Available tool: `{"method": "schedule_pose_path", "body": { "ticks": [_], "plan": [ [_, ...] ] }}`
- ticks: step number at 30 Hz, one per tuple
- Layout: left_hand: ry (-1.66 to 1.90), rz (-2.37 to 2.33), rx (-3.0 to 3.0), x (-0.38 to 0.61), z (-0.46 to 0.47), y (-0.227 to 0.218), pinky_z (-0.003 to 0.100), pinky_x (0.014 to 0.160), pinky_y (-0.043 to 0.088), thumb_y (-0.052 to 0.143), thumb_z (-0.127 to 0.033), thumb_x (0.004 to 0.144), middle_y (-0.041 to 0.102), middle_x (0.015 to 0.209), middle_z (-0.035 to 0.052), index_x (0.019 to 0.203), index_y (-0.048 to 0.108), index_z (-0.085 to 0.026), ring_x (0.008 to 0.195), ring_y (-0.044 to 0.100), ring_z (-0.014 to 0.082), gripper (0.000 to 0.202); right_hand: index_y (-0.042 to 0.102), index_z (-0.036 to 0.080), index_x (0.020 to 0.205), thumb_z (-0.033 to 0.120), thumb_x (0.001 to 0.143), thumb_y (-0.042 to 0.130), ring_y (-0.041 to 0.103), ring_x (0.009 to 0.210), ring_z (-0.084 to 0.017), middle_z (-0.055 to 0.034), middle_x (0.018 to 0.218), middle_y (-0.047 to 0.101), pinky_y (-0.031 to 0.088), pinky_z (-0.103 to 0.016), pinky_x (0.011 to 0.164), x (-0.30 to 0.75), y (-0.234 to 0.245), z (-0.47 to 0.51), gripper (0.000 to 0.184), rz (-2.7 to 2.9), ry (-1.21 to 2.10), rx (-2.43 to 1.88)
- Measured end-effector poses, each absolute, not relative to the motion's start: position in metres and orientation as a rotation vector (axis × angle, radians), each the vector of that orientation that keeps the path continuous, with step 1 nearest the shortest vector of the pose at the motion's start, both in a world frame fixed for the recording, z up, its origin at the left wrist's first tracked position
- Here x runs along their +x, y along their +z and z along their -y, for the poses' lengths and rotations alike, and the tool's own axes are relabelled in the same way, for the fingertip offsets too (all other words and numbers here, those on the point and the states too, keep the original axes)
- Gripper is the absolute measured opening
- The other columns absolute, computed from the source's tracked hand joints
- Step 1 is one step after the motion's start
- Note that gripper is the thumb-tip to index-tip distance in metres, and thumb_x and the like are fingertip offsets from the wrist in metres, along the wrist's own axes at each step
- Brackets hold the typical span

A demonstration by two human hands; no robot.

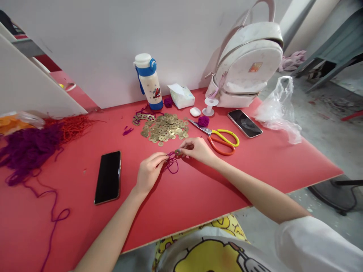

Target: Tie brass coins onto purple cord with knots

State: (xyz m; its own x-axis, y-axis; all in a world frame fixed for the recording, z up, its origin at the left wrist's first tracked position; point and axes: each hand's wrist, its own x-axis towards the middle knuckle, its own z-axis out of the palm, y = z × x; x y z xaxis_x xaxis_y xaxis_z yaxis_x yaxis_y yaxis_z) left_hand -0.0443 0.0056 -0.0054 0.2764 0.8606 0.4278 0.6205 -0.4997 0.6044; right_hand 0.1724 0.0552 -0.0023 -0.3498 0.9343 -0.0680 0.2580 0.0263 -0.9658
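My left hand (149, 170) pinches a loop of purple string (171, 165) just above the red table (198, 189). My right hand (198, 149) is closed on a small brass coin (178, 152) at the string's other end. The two hands sit close together, near the middle of the table. A pile of brass coins (166, 129) lies just beyond them, with a short strung row of coins (142, 118) at its left.
Orange-and-yellow scissors (219, 138), a purple yarn ball (203, 121), an empty spool (210, 106), a white case (195, 112), tissues (181, 95), a bottle (149, 81), a white backpack (246, 64), two phones (108, 176) (244, 123), a plastic bag (279, 109) and yarn heaps (31, 145) surround them.
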Motion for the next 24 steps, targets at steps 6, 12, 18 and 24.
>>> {"method": "schedule_pose_path", "body": {
  "ticks": [6, 12, 18, 24],
  "plan": [
    [1.092, -1.391, 2.285, -0.0449, -0.0035, -0.0090, 0.030, 0.081, 0.058, 0.052, -0.019, 0.095, 0.076, 0.100, 0.0058, 0.098, 0.075, -0.022, 0.089, 0.072, 0.0189, 0.023, 0.070, 0.014, 0.077, 0.023, 0.080, 0.066, 0.067, 0.058, -0.013, -0.0050, 0.070, 0.074, 0.051, -0.023, 0.055, 0.1741, -0.0004, -0.0532, 0.011, 1.691, 1.340, -1.246],
    [1.093, -1.403, 2.382, -0.0459, -0.0024, -0.0095, 0.030, 0.082, 0.058, 0.052, -0.016, 0.095, 0.076, 0.101, 0.0060, 0.100, 0.073, -0.020, 0.090, 0.072, 0.0186, 0.023, 0.070, 0.015, 0.076, 0.021, 0.080, 0.066, 0.071, 0.063, -0.015, -0.0048, 0.069, 0.075, 0.054, -0.024, 0.060, 0.1728, 0.0036, -0.0494, 0.008, 1.703, 1.361, -1.255],
    [1.037, -1.367, 2.433, -0.0454, -0.0015, -0.0096, 0.030, 0.082, 0.057, 0.049, -0.018, 0.097, 0.075, 0.103, 0.0071, 0.104, 0.072, -0.020, 0.092, 0.072, 0.0191, 0.025, 0.068, 0.015, 0.075, 0.019, 0.081, 0.065, 0.072, 0.063, -0.017, -0.0051, 0.070, 0.075, 0.056, -0.026, 0.060, 0.1712, 0.0032, -0.0488, 0.007, 1.683, 1.390, -1.252],
    [0.980, -1.366, 2.543, -0.0450, -0.0020, -0.0062, 0.031, 0.077, 0.058, 0.046, -0.016, 0.097, 0.076, 0.101, 0.0090, 0.102, 0.073, -0.018, 0.090, 0.073, 0.0209, 0.027, 0.068, 0.015, 0.076, 0.019, 0.081, 0.064, 0.073, 0.063, -0.016, -0.0043, 0.070, 0.075, 0.055, -0.025, 0.059, 0.1712, 0.0028, -0.0488, 0.007, 1.668, 1.389, -1.252]
  ]
}}
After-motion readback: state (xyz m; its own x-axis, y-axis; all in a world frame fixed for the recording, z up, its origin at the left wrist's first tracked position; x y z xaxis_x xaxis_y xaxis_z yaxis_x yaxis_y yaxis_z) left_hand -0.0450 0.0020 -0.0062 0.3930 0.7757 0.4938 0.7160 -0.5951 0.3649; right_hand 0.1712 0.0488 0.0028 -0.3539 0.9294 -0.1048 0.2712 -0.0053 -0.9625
